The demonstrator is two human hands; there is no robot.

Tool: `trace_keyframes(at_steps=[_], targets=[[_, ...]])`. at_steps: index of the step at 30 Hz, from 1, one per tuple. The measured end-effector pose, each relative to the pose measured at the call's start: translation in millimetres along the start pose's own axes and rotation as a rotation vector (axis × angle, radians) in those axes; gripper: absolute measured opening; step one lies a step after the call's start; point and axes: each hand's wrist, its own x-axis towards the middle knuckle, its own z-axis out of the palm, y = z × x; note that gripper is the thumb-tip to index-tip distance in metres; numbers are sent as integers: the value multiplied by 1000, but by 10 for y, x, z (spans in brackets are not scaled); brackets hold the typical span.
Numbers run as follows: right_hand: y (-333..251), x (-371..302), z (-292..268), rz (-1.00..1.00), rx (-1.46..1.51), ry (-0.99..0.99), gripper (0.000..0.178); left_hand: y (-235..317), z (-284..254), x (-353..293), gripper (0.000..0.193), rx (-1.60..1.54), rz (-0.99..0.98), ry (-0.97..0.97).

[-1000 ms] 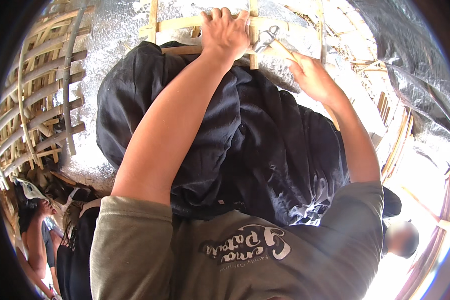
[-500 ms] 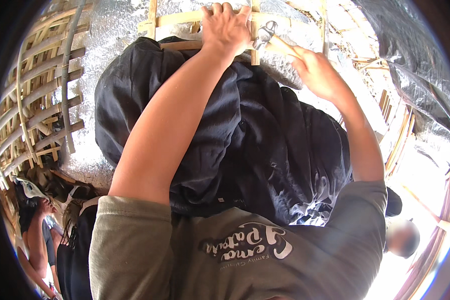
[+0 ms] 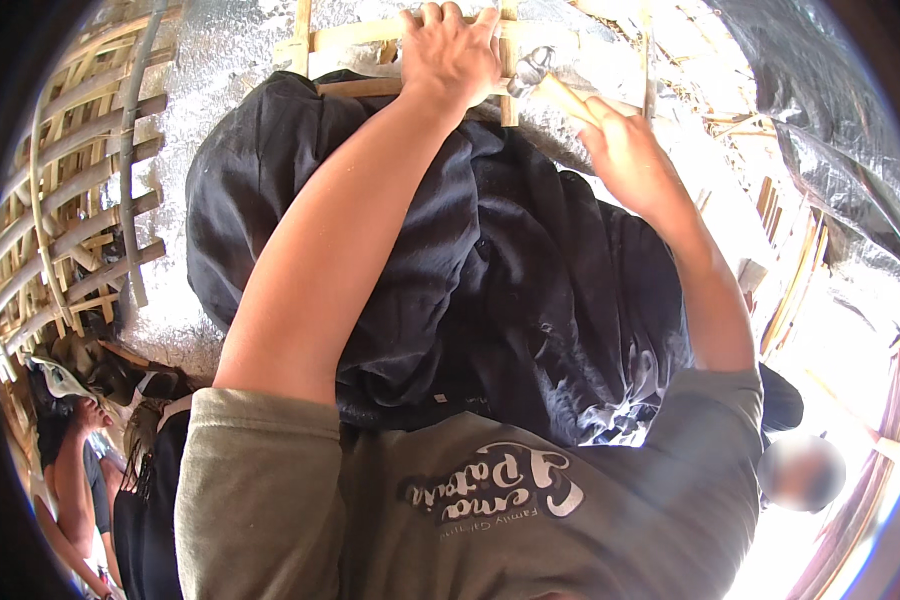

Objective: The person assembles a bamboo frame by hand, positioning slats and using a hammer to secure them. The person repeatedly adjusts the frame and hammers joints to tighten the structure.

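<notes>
My left hand (image 3: 450, 55) lies over a lattice of pale bamboo strips (image 3: 355, 38), with its fingers bent over a crosswise strip. Beside it, my right hand (image 3: 622, 150) is closed around the light wooden handle of a hammer (image 3: 562, 97). The metal hammer head is close to where an upright strip (image 3: 510, 60) crosses a lower one, just right of my left fingers. I cannot make out a nail there, nor tell whether the head touches the wood. My legs in black cloth (image 3: 390, 230) are folded below the lattice.
Finished-looking woven bamboo panels (image 3: 80, 190) stand at the left. Grey floor (image 3: 205, 110) surrounds my legs. Dark plastic sheeting (image 3: 830, 120) and loose bamboo pieces (image 3: 800, 270) are at the right. Another person (image 3: 75, 470) sits at the lower left; another person's head (image 3: 802, 474) shows at the lower right.
My right wrist and forearm have shifted slightly to the left and the hand has tilted, while the hammer head stays near the same crossing. My left hand keeps its place on the lattice.
</notes>
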Motion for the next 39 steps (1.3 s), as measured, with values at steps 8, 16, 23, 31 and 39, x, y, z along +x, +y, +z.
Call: trace_keyframes(at_steps=[8,16,23,31,39], targets=[[-116,21,-54,232,21,-126,20,-50,25,0,47,6,21,81],[-113,-102,50,125,20,49,21,15,-82,-1,46,-2,-14,18],[-51,-40,129,96,2,89,17,0,7,-6,45,-7,-10,95],[-72,-150,206,170,23,110,19,-33,49,6,45,-8,14,94],[-69,-180,250,136,65,162,15,-19,29,7,39,81,56,110]])
